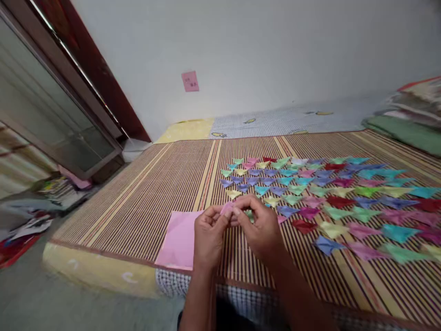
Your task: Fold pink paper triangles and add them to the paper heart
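Holding small pink paper (226,209) between fingertips of left hand (210,234) and right hand (262,225), directly ahead of both wrists, over striped mat (144,193). Cannot tell its exact fold; largely covered by fingers. For a clean result: line up edges before pressing, brace from beneath with curled fingers, press with thumbs, run along the crease without tugging, as probably thin and easily torn. Avoid brushing folded paper pieces (296,189), spread in rows beyond right hand and off to its right. Likewise pink sheet (179,241), just left of left hand and partly hidden by it. As to pose: narrowed to a pinch on both sides, thumbs uppermost and close together, reaching forward, converging at the paper.
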Demonstrator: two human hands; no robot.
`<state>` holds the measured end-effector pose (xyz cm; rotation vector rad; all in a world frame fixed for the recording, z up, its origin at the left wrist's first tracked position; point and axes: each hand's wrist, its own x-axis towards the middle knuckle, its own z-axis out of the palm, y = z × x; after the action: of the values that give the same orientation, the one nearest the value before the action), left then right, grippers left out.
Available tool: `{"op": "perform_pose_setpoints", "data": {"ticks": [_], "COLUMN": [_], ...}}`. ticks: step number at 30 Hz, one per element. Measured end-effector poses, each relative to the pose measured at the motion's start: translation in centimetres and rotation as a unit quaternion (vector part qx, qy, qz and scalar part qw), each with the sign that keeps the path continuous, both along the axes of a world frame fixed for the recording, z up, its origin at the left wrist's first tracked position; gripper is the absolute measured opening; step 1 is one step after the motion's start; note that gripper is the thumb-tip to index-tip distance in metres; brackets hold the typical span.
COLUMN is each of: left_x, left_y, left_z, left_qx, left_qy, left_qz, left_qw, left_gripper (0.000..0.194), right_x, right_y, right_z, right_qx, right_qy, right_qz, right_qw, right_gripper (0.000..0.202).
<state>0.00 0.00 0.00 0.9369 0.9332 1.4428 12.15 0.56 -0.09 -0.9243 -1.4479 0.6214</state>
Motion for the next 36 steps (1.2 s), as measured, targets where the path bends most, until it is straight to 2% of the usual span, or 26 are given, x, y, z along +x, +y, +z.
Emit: {"op": "perform_pose_setpoints", "data": {"ticks": [4,6,8,13,24,30,32,36], "left_x": [0.1,0.1,0.2,0.3,1.4,1.4,1.2,0.7], "left_y": [-0.1,-0.1,0.0,-0.1,-0.6,-0.4,-0.3,-0.3], "left_z": [-0.1,-0.3,-0.4,-0.4,0.0,0.0,-0.2,-0.3], "left_qx": [0.001,0.008,0.015,0.025,0.029,0.0,-0.006,0.007], "left_qy": [-0.003,-0.002,0.0,0.022,0.069,0.054,0.036,0.023], "left_qz": [0.011,0.016,0.027,0.038,0.065,0.049,0.042,0.02], "left_qw": [1.0,1.0,1.0,0.999,0.995,0.997,0.998,1.0], "left_gripper": [0.025,0.024,0.023,0.021,0.023,0.026,0.026,0.023], "right_x": [-0.2,-0.2,-0.1,0.1,-0.6,-0.5,-0.4,0.1], "right_y": [-0.2,-0.2,-0.1,-0.2,-0.4,-0.5,-0.4,-0.2], "right_z": [-0.3,-0.4,-0.4,0.1,-0.3,-0.2,-0.2,0.0], "right_qx": [-0.05,-0.081,-0.098,-0.093,-0.085,-0.105,-0.102,-0.116], "right_qy": [0.043,0.053,0.036,0.004,0.03,0.04,0.041,0.035], "right_qz": [-0.011,-0.028,-0.026,0.001,-0.044,-0.054,-0.044,0.031], "right_qw": [0.998,0.995,0.994,0.996,0.995,0.992,0.993,0.992], "right_gripper": [0.001,0.01,0.009,0.015,0.018,0.017,0.016,0.017]}}
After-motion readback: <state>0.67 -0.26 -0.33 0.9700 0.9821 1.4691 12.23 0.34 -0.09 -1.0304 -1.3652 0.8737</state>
